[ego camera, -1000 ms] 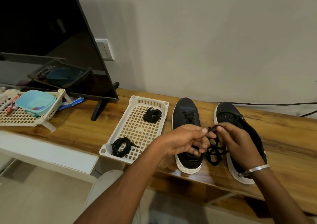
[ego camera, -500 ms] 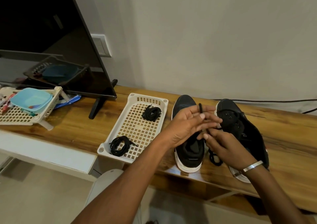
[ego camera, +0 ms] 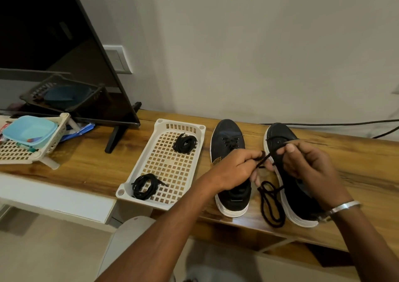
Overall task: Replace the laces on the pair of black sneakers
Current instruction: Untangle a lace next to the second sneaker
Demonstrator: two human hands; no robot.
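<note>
The left hand [ego camera: 235, 169] and the right hand [ego camera: 306, 163] each pinch a stretch of one loose black lace [ego camera: 271, 204] with curled fingers, holding it taut between them above the gap between the shoes. The rest of that lace hangs down and lies in loops on the wooden shelf [ego camera: 90, 163], between the two sneakers. The right wrist wears a metal bangle [ego camera: 343, 207].

Two black sneakers stand side by side with toes toward the wall: the left sneaker [ego camera: 228, 143] has its lace threaded, and the right sneaker [ego camera: 278, 137] lies partly under the right hand.

Just left of the shoes sits a white lattice tray [ego camera: 172, 167] holding two coiled black laces, one at the far end [ego camera: 185, 144] and one at the near end [ego camera: 144, 185]. Counting the held one, three laces lie outside the shoes.

Farther left, a second lattice basket [ego camera: 13, 152] holds one blue bowl [ego camera: 30, 130], beside a television [ego camera: 54, 44].
</note>
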